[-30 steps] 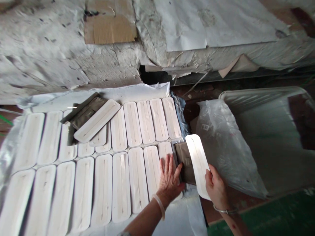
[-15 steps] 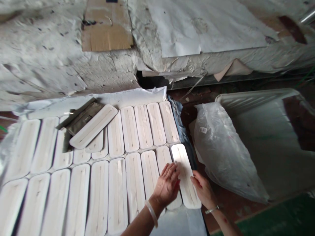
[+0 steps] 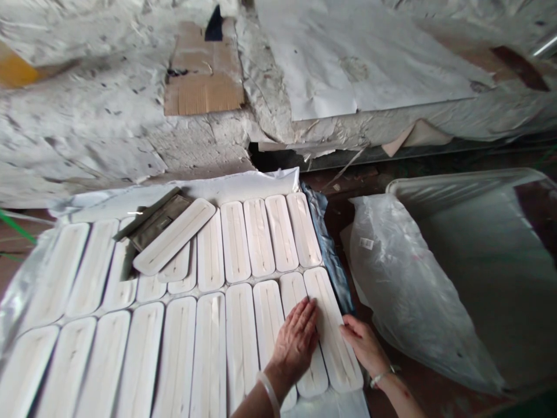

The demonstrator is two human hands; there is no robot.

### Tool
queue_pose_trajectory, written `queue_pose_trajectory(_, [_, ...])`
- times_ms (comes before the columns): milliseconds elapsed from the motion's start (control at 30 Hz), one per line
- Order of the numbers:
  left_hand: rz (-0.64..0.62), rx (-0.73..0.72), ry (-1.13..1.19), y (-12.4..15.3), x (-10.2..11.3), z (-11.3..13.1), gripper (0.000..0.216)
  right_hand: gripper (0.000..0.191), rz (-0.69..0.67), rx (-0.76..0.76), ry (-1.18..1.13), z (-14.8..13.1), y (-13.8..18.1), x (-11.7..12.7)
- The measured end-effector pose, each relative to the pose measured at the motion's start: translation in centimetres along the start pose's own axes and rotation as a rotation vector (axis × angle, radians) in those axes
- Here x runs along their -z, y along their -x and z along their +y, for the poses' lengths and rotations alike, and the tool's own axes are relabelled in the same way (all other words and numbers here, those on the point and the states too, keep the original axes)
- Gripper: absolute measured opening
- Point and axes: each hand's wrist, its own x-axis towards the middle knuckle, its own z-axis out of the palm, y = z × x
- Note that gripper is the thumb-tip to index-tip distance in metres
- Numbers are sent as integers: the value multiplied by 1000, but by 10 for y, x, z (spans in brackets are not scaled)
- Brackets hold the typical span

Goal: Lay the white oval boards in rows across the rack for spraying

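Observation:
Under my hands is the front-right white oblong panel (image 3: pixel 329 325), long and round-cornered, with a thin line down its middle. It lies flat at the right end of the near row. My left hand (image 3: pixel 296 335) rests palm down, fingers stretched, across its left edge and the neighbouring panel (image 3: pixel 314 371). At the panel's right edge, my right hand (image 3: pixel 364 346) pinches the rim between thumb and fingers; some of its fingertips are hidden. Several similar panels fill two rows to the left and behind.
A loose panel (image 3: pixel 174 237) lies slanted over a dark brown flat piece (image 3: pixel 159 223) on the back row. Right of the panels, a clear plastic bag (image 3: pixel 404 278) hangs over a large pale bin (image 3: pixel 461 180). Behind runs a paper-covered ledge (image 3: pixel 209 139) with cardboard (image 3: pixel 204 87).
The panel at the right end has settled from slightly raised to flat beside its neighbour. Both hands have stayed at it. The whole view has shifted, so everything sits lower in the picture.

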Motion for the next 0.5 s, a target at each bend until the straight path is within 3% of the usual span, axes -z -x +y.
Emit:
queue_pose_trajectory(233, [-14,-20,-24,1,5,0,56,43,-79,-76,682,-23,-8,0])
queue_pose_trajectory(500, [-39,25,75,3,6,2,58,48,-127,-145,877,-54,-10,3])
